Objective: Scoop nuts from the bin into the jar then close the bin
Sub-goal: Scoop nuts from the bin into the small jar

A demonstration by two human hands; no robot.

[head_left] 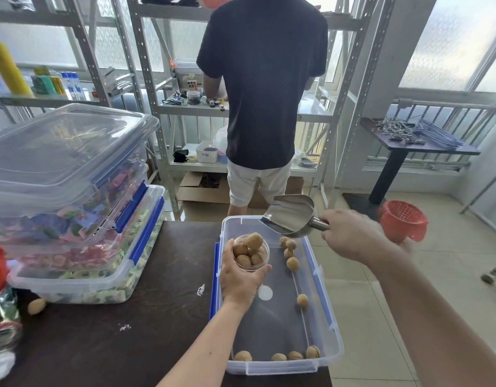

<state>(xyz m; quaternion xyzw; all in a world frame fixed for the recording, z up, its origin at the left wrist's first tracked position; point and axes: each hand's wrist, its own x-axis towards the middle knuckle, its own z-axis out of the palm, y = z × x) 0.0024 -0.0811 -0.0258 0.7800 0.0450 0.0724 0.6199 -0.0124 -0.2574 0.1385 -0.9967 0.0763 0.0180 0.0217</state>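
Note:
A clear plastic bin [329,356] with blue latches sits open at the table's right edge, with several walnuts [292,263] scattered on its bottom. My left hand [241,280] holds a small clear jar [251,252] heaped with walnuts above the bin's far half. My right hand [350,236] grips the handle of a metal scoop [290,215], which hangs empty over the bin's far right corner, just right of the jar. No lid lies on the bin.
Stacked clear lidded bins [73,208] of coloured pieces fill the table's left side. One loose walnut [37,306] lies on the dark table [129,317]. A person [262,93] stands at metal shelving beyond the table. A red basket [403,220] is on the right.

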